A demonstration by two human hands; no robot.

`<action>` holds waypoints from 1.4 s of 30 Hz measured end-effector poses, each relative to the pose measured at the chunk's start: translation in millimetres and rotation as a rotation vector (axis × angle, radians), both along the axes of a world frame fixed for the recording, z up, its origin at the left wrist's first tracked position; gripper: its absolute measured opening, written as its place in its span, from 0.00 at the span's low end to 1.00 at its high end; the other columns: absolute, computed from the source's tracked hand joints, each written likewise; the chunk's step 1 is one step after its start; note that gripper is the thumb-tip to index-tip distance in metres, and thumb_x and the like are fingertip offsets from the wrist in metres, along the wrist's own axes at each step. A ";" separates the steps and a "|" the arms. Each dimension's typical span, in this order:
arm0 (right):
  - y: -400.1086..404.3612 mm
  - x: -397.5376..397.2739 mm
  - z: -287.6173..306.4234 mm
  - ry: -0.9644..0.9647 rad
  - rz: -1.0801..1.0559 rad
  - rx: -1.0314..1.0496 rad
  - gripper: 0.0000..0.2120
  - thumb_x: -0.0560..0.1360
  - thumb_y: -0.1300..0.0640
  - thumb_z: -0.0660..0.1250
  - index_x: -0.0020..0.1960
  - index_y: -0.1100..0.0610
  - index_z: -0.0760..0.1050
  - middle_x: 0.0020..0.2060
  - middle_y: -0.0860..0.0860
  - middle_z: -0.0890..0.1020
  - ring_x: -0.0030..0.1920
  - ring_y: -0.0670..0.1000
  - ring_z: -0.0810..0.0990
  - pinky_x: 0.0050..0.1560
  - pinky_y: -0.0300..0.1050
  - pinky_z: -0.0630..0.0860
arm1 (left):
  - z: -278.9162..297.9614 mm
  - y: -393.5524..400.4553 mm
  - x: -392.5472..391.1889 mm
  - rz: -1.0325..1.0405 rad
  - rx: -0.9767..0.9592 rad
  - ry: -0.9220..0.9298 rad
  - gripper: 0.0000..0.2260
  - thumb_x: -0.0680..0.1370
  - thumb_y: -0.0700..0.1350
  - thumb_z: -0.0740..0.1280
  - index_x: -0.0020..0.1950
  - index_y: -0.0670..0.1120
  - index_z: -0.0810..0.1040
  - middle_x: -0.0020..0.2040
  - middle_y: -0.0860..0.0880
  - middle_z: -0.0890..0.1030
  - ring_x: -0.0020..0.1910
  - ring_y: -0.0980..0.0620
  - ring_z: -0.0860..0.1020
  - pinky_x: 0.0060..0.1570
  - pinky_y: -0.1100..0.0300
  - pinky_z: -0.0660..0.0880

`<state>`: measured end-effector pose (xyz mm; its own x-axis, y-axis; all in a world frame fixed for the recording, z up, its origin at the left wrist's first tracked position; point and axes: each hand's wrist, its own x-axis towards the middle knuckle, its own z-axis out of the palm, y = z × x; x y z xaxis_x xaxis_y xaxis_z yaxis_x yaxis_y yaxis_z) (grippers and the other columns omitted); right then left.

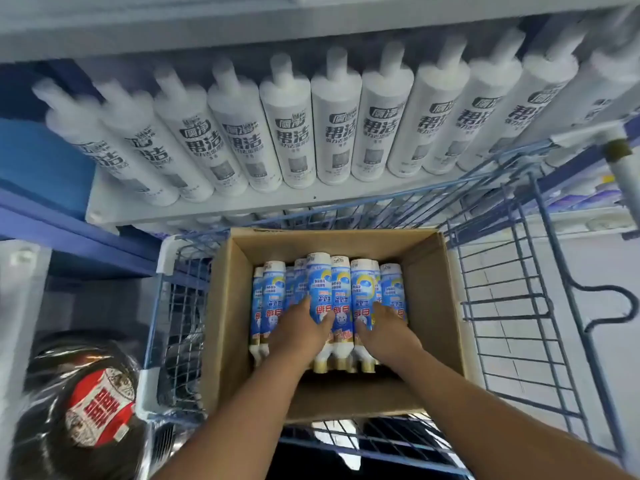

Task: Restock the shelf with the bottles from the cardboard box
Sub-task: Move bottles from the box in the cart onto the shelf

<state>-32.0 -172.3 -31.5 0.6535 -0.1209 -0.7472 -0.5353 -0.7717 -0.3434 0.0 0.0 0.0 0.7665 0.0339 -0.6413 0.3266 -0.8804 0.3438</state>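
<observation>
Both our hands are down in the cardboard box (225, 306), on the blue-labelled bottles (341, 299).

At 8 o'clock lies a dark plastic-wrapped bundle (86, 403) with a red label. At centre the box sits in a blue wire cart (502, 306), its bottles lying side by side. Our left hand (299, 332) curls around one bottle, thumb across its label; at 4 o'clock of it our right hand (389, 329) grips the neighbouring bottle the same way. At 12 o'clock the shelf (207, 206) carries a row of white bottles (336, 126).
</observation>
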 end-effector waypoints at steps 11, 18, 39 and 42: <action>9.4 -8.3 -45.2 0.111 -0.514 0.065 0.32 0.76 0.44 0.71 0.73 0.57 0.66 0.68 0.55 0.75 0.69 0.56 0.72 0.64 0.47 0.68 | -59.5 -8.5 -9.7 0.325 -0.125 0.043 0.25 0.73 0.58 0.73 0.65 0.50 0.72 0.60 0.50 0.78 0.58 0.49 0.79 0.56 0.52 0.77; 2.2 -15.0 -55.9 0.102 -0.727 0.301 0.25 0.72 0.52 0.78 0.65 0.55 0.73 0.60 0.52 0.81 0.55 0.50 0.81 0.58 0.49 0.79 | -62.7 1.2 -4.5 0.427 -0.191 0.139 0.25 0.70 0.56 0.77 0.59 0.51 0.69 0.52 0.55 0.78 0.51 0.51 0.80 0.50 0.55 0.76; 21.7 -8.1 157.7 0.033 -0.708 0.743 0.18 0.75 0.46 0.73 0.58 0.57 0.81 0.48 0.51 0.88 0.48 0.50 0.87 0.41 0.44 0.81 | 121.7 30.3 -2.5 0.628 -0.564 0.106 0.15 0.74 0.53 0.74 0.53 0.48 0.73 0.48 0.50 0.81 0.42 0.54 0.83 0.29 0.67 0.75; 24.4 -4.1 196.3 -0.005 -0.664 0.808 0.21 0.73 0.45 0.75 0.58 0.59 0.82 0.48 0.54 0.88 0.50 0.55 0.87 0.51 0.51 0.83 | 155.0 29.9 1.2 0.705 -0.620 0.015 0.18 0.72 0.53 0.76 0.53 0.45 0.75 0.48 0.46 0.84 0.41 0.51 0.84 0.32 0.60 0.78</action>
<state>-36.1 -147.9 164.8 0.6418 0.0775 -0.7629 -0.7648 0.1371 -0.6295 1.2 29.9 155.0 0.6907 0.1357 -0.7103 0.7231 -0.1385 0.6767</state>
